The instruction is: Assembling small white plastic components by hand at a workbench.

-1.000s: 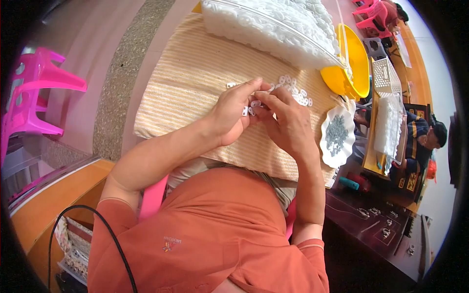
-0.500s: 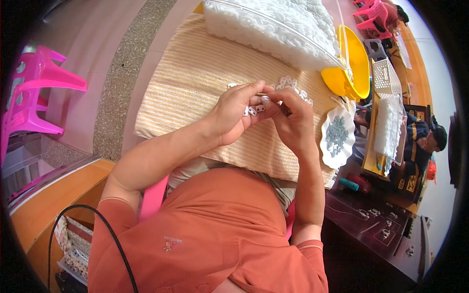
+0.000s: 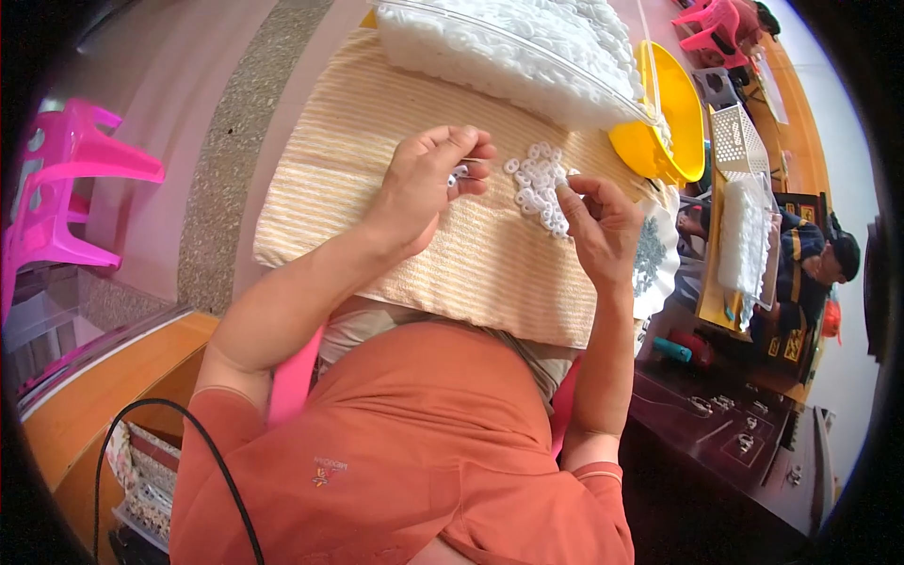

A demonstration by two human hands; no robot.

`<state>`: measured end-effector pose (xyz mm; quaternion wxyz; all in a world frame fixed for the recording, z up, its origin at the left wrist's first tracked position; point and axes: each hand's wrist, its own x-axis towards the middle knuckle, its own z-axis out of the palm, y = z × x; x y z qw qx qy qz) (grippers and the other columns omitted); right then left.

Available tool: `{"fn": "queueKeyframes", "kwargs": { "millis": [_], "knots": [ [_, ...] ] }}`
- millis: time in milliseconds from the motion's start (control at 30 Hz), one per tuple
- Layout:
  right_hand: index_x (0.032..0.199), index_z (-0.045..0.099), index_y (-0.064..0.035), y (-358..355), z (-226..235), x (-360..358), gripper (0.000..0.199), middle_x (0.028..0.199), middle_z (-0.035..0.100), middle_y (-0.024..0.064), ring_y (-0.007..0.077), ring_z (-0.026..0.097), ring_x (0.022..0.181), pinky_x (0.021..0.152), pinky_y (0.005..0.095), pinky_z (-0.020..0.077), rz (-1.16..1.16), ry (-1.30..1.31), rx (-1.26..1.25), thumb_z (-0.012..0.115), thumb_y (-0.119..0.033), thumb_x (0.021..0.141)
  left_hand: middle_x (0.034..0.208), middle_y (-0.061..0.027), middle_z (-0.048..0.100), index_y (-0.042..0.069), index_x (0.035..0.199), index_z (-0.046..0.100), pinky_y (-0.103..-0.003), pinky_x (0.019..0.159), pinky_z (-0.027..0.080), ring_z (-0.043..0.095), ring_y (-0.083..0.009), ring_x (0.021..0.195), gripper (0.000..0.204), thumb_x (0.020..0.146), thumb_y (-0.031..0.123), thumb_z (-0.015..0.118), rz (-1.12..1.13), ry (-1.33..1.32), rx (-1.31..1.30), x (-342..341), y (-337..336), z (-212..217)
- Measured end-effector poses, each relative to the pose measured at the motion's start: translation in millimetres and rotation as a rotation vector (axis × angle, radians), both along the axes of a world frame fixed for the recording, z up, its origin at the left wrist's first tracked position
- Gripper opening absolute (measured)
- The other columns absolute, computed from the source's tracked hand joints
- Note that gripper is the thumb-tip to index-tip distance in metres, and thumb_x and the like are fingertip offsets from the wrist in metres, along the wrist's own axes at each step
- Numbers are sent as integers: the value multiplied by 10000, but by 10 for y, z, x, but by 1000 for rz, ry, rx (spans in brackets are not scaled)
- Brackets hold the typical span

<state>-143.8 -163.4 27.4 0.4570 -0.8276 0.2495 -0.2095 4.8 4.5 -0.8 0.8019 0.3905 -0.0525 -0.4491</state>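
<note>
At the top of the frame a clear bag (image 3: 513, 47) bulges with white rings beside a yellow bowl (image 3: 673, 118), while mid-frame a loose ring pile (image 3: 539, 181) lies on the striped towel (image 3: 377, 188) between the left hand (image 3: 428, 184), pinching a small piece, and the right hand (image 3: 603, 226), fingertips pressed onto the rings.

Left hand (image 3: 428, 184) at frame centre, fingers curled in pinch; right hand (image 3: 603, 226) centre-right, fingertips bent downward.
</note>
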Motion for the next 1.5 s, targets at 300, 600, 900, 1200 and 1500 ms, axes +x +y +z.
{"fn": "queueKeyframes", "kwargs": {
  "millis": [300, 600, 900, 1200, 1500],
  "knots": [
    [1035, 673, 31, 151, 37, 48, 183, 749, 645, 12, 45, 547, 596, 485, 184, 429, 98, -57, 372, 661, -94, 903, 883, 1, 643, 43, 1016, 612, -164, 533, 431, 531, -26, 663, 197, 917, 206, 658, -164, -62, 5, -109, -60, -44],
    [1057, 650, 57, 291, 66, 134, 230, 799, 667, 58, 64, 538, 578, 505, 212, 469, 131, -96, 475, 665, -110, 900, 834, -9, 629, 29, 978, 625, -183, 507, 422, 514, -39, 627, 169, 928, 190, 642, -287, -58, -5, -178, -60, -34],
    [1028, 675, 39, 273, 37, 121, 189, 805, 671, 47, 62, 572, 625, 513, 196, 466, 128, -104, 522, 652, -106, 909, 821, 18, 600, 62, 952, 615, -161, 451, 333, 440, -11, 588, 160, 939, 221, 627, -298, -20, -3, -173, -36, 22],
    [988, 684, 17, 2, -47, 22, 134, 723, 632, 10, 47, 496, 554, 514, 199, 405, -14, 6, 14, 675, -56, 877, 787, 3, 599, 31, 947, 622, -180, 482, 383, 465, -32, 575, 165, 929, 195, 637, -22, -397, 136, -4, -73, -72],
    [1015, 680, 16, -24, -105, -43, 176, 793, 623, 24, 59, 471, 595, 548, 217, 401, 7, 89, -218, 684, -61, 856, 842, -9, 637, 17, 978, 631, -198, 677, 475, 572, -56, 729, 187, 930, 197, 633, -6, -507, 221, 38, -88, -140]
  ]
}}
